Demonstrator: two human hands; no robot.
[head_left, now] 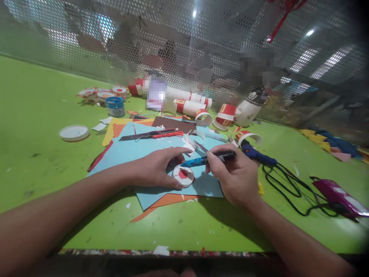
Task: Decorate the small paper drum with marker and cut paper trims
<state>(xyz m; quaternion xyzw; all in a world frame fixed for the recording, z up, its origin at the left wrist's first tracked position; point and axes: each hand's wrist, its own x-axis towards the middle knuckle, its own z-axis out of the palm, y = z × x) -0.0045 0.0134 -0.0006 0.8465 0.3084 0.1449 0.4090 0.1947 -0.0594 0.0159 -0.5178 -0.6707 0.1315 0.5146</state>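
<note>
A small round white disc (187, 181) with dark dots and a red centre lies on light blue paper (147, 148). My left hand (157, 167) curves around its left side, thumb at the lower edge and fingers over the top, gripping it. My right hand (235, 173) holds a blue and black marker (196, 161), its tip at the disc's upper edge. Grey blades of what looks like scissors (200, 146) also stick out from that hand. Beyond my left hand are a black-and-red cutter (167, 134) and a curled white paper strip (188, 137).
A blue paint jar (115, 107), a white lid (74, 133) and round paper pieces (95, 93) stand at the back left. Red-and-white cups (225, 116) and a white jug (249, 109) are behind. At right lie a glue gun (259, 154), its black cable and a magenta object (338, 196).
</note>
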